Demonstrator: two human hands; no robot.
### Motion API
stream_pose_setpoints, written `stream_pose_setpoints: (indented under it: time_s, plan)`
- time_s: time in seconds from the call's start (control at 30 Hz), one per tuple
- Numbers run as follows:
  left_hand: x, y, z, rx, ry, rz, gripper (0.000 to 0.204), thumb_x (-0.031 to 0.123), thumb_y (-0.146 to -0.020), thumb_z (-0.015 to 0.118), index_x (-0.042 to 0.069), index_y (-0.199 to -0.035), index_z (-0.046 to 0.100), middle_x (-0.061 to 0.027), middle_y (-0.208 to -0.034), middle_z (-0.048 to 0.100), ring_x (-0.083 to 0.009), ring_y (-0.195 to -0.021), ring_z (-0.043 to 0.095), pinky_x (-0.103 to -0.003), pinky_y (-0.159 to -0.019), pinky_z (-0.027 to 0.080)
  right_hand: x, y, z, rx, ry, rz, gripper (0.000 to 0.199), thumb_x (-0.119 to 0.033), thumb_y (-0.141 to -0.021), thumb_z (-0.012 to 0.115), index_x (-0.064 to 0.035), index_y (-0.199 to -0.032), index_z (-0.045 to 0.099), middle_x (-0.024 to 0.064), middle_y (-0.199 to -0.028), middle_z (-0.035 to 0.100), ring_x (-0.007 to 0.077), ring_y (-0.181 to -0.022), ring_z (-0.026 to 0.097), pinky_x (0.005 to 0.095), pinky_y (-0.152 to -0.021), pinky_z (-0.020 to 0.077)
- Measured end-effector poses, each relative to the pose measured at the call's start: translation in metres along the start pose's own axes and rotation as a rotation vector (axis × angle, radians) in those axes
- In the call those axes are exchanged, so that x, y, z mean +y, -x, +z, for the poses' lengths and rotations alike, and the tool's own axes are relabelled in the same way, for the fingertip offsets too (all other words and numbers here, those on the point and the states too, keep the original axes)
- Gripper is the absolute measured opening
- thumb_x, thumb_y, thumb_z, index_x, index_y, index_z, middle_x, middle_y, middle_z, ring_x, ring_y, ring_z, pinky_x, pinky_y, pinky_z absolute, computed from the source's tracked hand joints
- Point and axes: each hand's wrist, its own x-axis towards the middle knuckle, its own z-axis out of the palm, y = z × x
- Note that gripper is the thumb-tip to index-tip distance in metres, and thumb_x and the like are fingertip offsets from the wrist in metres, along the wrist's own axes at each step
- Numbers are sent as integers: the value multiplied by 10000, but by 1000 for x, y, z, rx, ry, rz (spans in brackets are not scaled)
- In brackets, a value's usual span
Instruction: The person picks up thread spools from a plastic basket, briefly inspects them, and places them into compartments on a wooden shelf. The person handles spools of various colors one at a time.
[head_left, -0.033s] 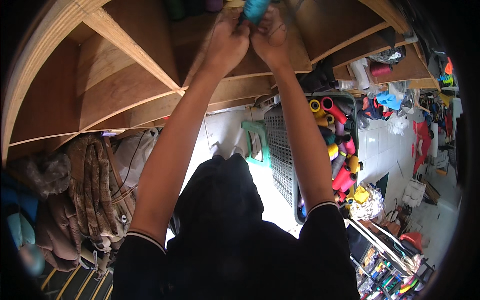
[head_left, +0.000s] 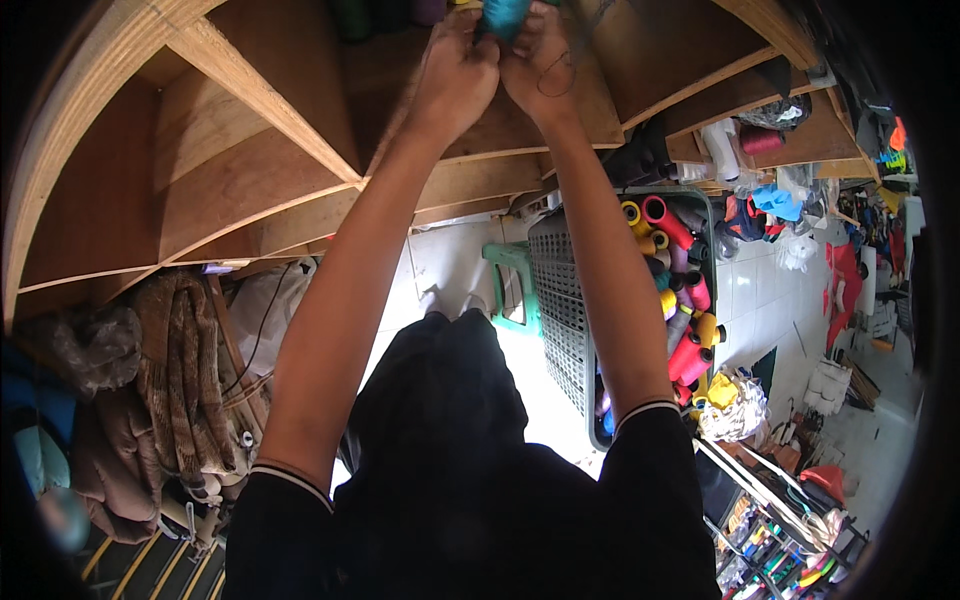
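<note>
A teal cone of thread (head_left: 504,14) is held between my two hands at the top edge, over the wooden shelf compartment (head_left: 400,100). My left hand (head_left: 458,78) is closed on its left and lower side, fingers curled. From the right, my right hand (head_left: 536,62) grips it with bent fingers. The cone's upper part runs out of view. A loose dark strand (head_left: 568,62) hangs over my right wrist. Behind my hands, a purple cone (head_left: 428,10) and dark green cones (head_left: 350,18) stand deeper in the compartment.
Wooden dividers (head_left: 265,95) split the shelf. Below right, a grey plastic crate (head_left: 560,300) holds several thread cones, red, yellow and purple. A green stool (head_left: 515,285) stands beside it. Brown knitted cloth (head_left: 180,360) and plastic bags hang at left. A cluttered rack (head_left: 780,520) stands lower right.
The teal cone has shifted slightly left and up, and looks less tilted. My right hand has turned a little with it; both hands keep their hold.
</note>
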Motion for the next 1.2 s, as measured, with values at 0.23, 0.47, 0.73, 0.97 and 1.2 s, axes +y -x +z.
stream_pose_setpoints:
  time_s: [0.23,0.47,0.73,0.97,1.2]
  plan:
    - [-18,-39,4,-87,-190,-46,439,168,-891,433,-34,-1277,489,-300,-1265,497,-455,-1184,461,-454,-994,391,96,-54,18,-95,-1071,476,356,-419,-1010,440,-109,-1111,584,30,-979,625,190,-840,610,347,-810,506]
    - [-6,-47,4,-28,-113,-204,501,232,-909,428,-26,-1339,431,-319,-1315,476,-463,-1243,438,-446,-1020,373,103,-64,38,-35,-1129,513,367,-406,-1007,460,-99,-1180,566,47,-1032,622,206,-952,597,352,-851,495]
    - [-22,-49,7,-29,-157,-232,524,237,-924,400,-9,-1386,378,-314,-1318,478,-470,-1248,433,-452,-1020,371,99,-54,33,-143,-436,171,431,-290,-1006,505,-47,-1356,435,63,-1195,565,215,-990,567,346,-895,474]
    - [-23,-46,3,16,-217,-192,479,229,-926,416,-9,-1342,436,-311,-1259,518,-466,-1198,473,-459,-989,385,59,-52,42,31,-639,373,352,-156,-980,513,-29,-1305,463,77,-1066,611,208,-912,587,334,-822,500]
    - [19,21,3,191,-89,-72,360,183,-881,583,6,-1194,602,-180,-1169,608,-283,-1004,622,-368,-896,461,20,-7,21,386,-61,8,291,-14,-837,659,-10,-1113,567,121,-1043,637,216,-977,619,294,-827,507]
